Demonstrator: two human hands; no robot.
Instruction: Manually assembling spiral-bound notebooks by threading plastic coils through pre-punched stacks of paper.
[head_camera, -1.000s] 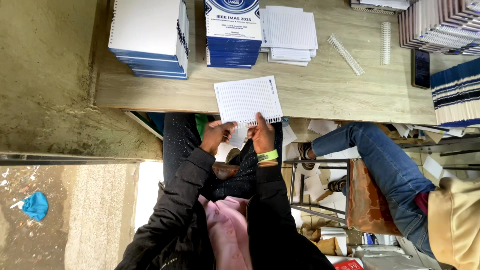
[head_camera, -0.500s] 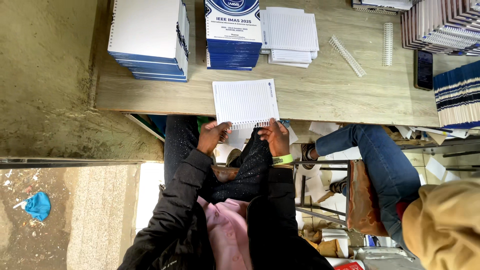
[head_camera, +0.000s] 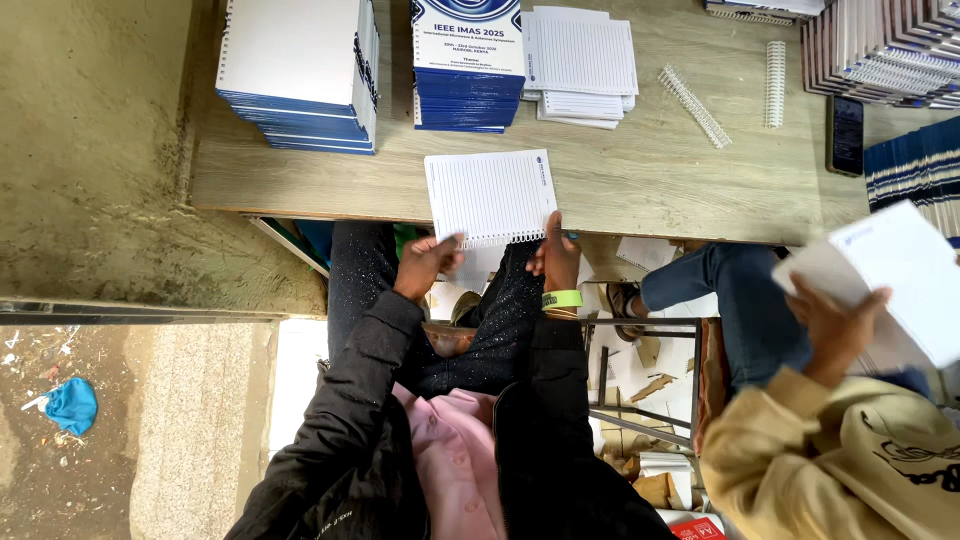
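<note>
At the near edge of the wooden table (head_camera: 700, 180) we see a lined notepad (head_camera: 490, 195) lying flat, its spiral edge overhanging. The left hand (head_camera: 425, 265) pinches its lower left corner; the right hand (head_camera: 556, 255) (green wristband) grips the lower right. Blue-covered stacks (head_camera: 466, 98) sit behind.

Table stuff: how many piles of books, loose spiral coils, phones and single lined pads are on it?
Blue-edged notebook stacks along the far edge: 2, a white-topped stack and a printed-cover stack
Loose lined-sheet piles: 1, the sheet pile
White spiral coils: 2, a slanted coil and an upright coil
Phones: 1, the dark phone
Single lined pads: 1, the lined pad held by the left hand and right hand
Total: 7
</note>
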